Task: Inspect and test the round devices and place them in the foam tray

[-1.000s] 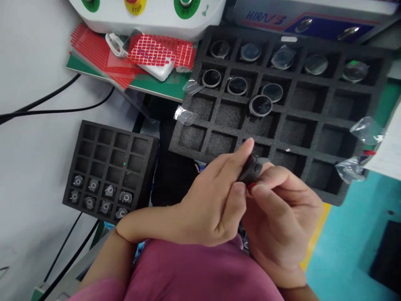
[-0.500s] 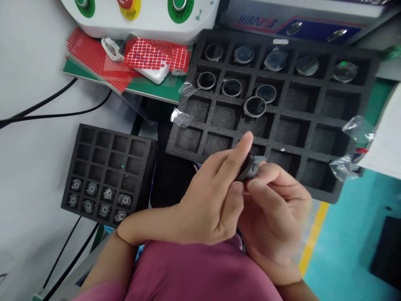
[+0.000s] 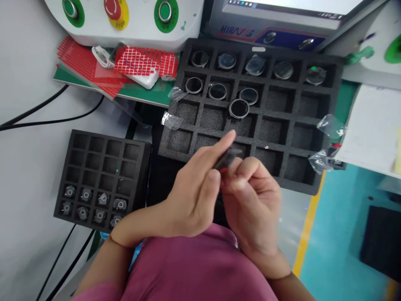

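My left hand [image 3: 197, 188] is closed on a small dark watch-like case [image 3: 228, 158], held on edge between thumb and fingers. My right hand [image 3: 255, 205] is pinched at the case's lower right side, beside a small red spot; what its fingertips hold is hidden. Beyond my hands lies a black foam tray [image 3: 278, 139] with round watch faces in its two far rows. One round face [image 3: 239, 108] rests tilted against another [image 3: 248, 96] on a divider.
A smaller foam tray [image 3: 145, 167] at the left holds several small wrapped parts. Red grid sheets [image 3: 138, 60] and a white cable [image 3: 102, 56] lie behind it. A control panel [image 3: 138, 25], a monitor [image 3: 241, 29] and white paper [image 3: 372, 125] border the large tray.
Both hands and the case appear farther left, and the case is turned more edge-on. The view has shifted, showing more of the monitor and the right side.
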The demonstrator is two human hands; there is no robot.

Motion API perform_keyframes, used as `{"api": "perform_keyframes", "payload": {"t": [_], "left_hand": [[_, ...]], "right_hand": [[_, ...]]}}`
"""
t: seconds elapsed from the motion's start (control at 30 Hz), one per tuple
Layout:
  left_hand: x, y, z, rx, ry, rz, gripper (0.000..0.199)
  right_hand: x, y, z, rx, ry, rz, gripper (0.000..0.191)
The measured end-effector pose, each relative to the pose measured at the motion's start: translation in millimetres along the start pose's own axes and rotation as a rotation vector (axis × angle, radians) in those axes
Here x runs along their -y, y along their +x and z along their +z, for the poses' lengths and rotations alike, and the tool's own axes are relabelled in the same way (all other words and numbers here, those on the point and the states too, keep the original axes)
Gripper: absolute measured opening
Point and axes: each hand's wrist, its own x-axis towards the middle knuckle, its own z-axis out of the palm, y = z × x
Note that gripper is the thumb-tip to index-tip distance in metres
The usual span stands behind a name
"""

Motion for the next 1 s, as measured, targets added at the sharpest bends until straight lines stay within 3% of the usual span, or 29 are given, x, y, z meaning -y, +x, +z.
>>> {"api": "perform_keyframes", "payload": {"t": [0.07,0.17,0.2,0.3,0.37,0.63,0.77,1.0], "left_hand": [[-3,2,-6.4,-0.007,-0.099,-0.148,0.047],[-4,6,-13.1,0.033,-0.296,-0.291,0.041],[-3,7,-13.9,0.051,-0.355,-0.31,0.039],[-3,8,-12.1,0.076,-0.427,-0.336,0.04],[-4,8,-9.4,0.081,-0.4,-0.334,0.04],[-3,4,-4.4,0.112,-0.066,-0.2,0.017],[0,2,-4.7,0.047,0.104,-0.009,0.021],[3,7,3.8,-0.068,0.337,0.199,0.021]], "right_hand": [[2,2,-5,-0.027,-0.12,-0.131,0.018],[4,5,-11,-0.2,-0.282,-0.307,0.002],[4,6,-12,-0.216,-0.301,-0.312,0.006],[2,6,-13,-0.055,-0.268,-0.156,0.022],[1,6,-13,0.048,-0.232,-0.081,0.022],[3,2,-13,0.069,-0.309,-0.174,0.008],[-9,-2,-10,0.061,-0.341,-0.335,0.012],[-24,10,-1,-0.024,-0.129,-0.346,0.008]]}}
